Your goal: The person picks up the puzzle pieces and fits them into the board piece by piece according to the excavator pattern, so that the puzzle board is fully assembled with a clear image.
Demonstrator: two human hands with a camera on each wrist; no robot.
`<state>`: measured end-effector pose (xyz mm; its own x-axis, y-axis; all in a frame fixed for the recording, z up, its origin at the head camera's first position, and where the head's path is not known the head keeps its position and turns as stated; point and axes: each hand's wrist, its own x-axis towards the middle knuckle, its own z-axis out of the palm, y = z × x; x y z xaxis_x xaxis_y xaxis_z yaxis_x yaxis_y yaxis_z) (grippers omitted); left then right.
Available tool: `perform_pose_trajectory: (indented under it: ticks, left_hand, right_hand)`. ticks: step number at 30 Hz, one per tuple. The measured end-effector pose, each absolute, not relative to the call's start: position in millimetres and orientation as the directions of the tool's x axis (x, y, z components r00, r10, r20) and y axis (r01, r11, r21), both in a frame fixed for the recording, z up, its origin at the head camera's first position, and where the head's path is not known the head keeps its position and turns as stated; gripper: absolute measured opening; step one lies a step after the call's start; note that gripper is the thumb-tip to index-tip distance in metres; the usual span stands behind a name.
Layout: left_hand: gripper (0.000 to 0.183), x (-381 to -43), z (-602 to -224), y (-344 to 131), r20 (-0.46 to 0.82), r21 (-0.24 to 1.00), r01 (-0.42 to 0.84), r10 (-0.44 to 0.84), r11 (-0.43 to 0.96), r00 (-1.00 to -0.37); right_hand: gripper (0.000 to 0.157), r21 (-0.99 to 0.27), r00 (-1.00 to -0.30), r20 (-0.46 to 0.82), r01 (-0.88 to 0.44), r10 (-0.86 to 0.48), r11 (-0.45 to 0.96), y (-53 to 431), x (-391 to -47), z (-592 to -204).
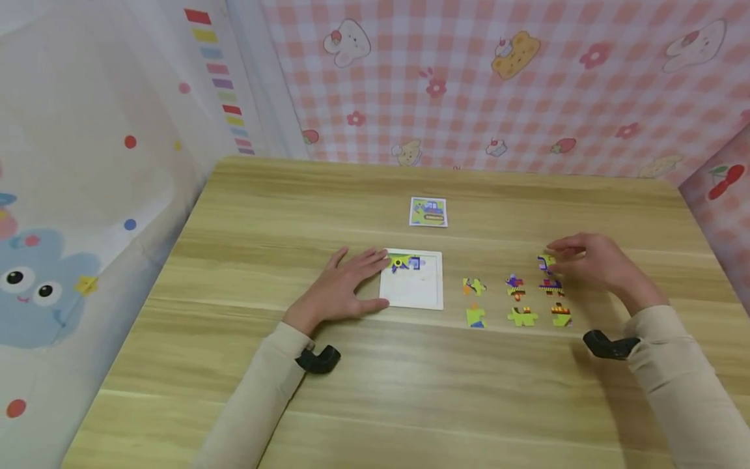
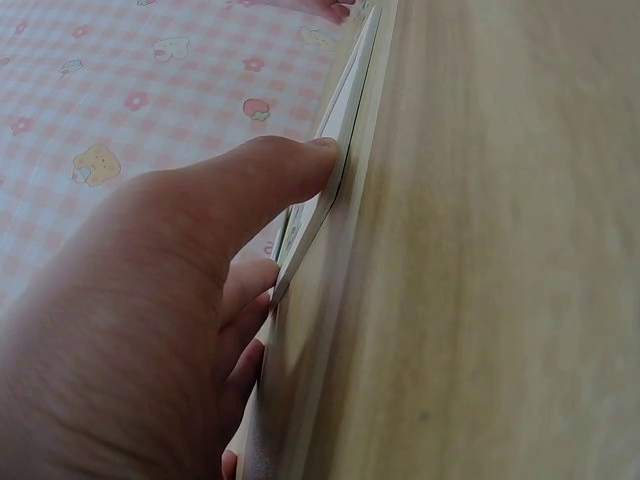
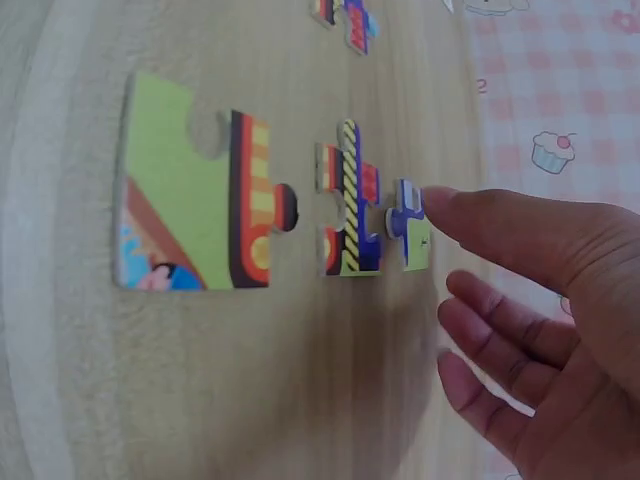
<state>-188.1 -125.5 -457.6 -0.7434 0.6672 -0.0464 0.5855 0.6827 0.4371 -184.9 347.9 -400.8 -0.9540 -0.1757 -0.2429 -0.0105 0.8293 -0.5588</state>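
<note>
In the head view my left hand [image 1: 346, 286] lies at the left edge of a white puzzle tray [image 1: 413, 296], fingers spread. Its thumb touches the tray's near-left corner, and the fingertips rest near the far-left one. Two joined puzzle pieces [image 1: 405, 262] fill part of the tray's top row. At the right, my right hand [image 1: 594, 264] reaches over a green and blue puzzle piece [image 1: 545, 262]. The right wrist view shows the thumb touching that piece [image 3: 413, 225], the other fingers loosely bent and apart from it. A striped track piece [image 3: 350, 210] lies beside it.
Several loose pieces lie in rows right of the tray, among them a green corner piece [image 1: 476, 317] and a green edge piece [image 1: 523, 316]. A picture card [image 1: 428, 212] with a digger lies behind the tray on the wooden table [image 1: 351, 404]. Checked cloth [image 1: 457, 117] hangs behind.
</note>
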Motion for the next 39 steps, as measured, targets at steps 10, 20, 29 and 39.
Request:
perform_pose_trajectory:
  ticks: [10, 20, 29, 39]
  left_hand:
    - [0.088, -189, -456, -125, -0.043, 0.436, 0.586, 0.666, 0.683, -0.745]
    - [0.087, -190, -453, -125, -0.040, 0.433, 0.590, 0.668, 0.682, -0.743]
    - [0.087, -189, -455, -124, -0.045, 0.428, 0.589, 0.667, 0.686, -0.744]
    - [0.086, -187, -458, -127, -0.055, 0.441, 0.575, 0.660, 0.690, -0.749]
  right_hand:
    - [0.049, -0.517, -0.958, -0.236, -0.020, -0.165, 0.856, 348, -188, -405]
    - [0.041, -0.518, -0.961, -0.236, -0.001, -0.144, 0.855, 347, -192, -404]
    - [0.031, -0.551, -0.951, -0.265, 0.011, -0.162, 0.835, 347, -194, -403]
    - [0.028, -0.688, -0.996, -0.047, -0.025, -0.079, 0.725, 308, -195, -375]
